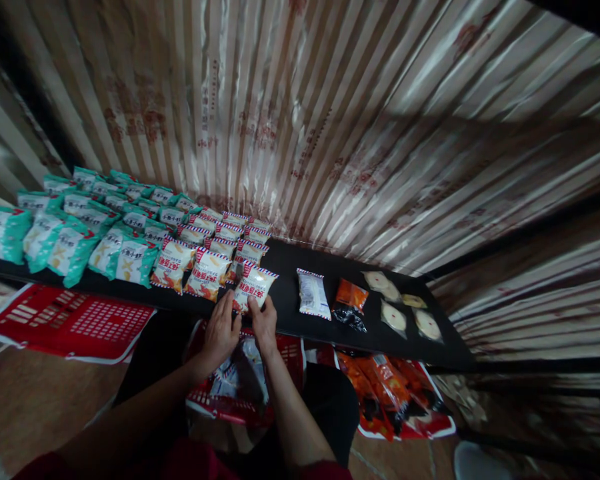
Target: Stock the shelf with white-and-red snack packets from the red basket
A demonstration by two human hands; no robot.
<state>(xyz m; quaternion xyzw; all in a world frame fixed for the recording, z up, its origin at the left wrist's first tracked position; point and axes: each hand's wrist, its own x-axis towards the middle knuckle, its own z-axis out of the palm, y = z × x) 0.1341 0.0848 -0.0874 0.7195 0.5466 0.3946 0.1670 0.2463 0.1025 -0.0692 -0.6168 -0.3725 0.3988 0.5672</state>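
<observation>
Both hands are at the front edge of a black shelf [280, 260], on a white, orange and red snack bag [257, 281] with a striped blue-and-red top edge. My left hand [223, 328] grips the bag's lower left corner with fingers together. My right hand [265, 321] holds its lower right side, thumb pressed on the front. The bag leans upright at the right end of the front row, beside a matching snack bag [209, 273]. Several more of the same kind stand in rows behind. The fingertips under the bag are hidden.
Rows of teal snack bags [70, 250] fill the shelf's left side. To the right lie a face-down silver bag [313, 295], an orange-and-black bag [350, 301] and several flat round packs [394, 317]. Below are red baskets [195, 400], one holding orange bags [383, 380]. A pleated curtain [260, 120] hangs behind.
</observation>
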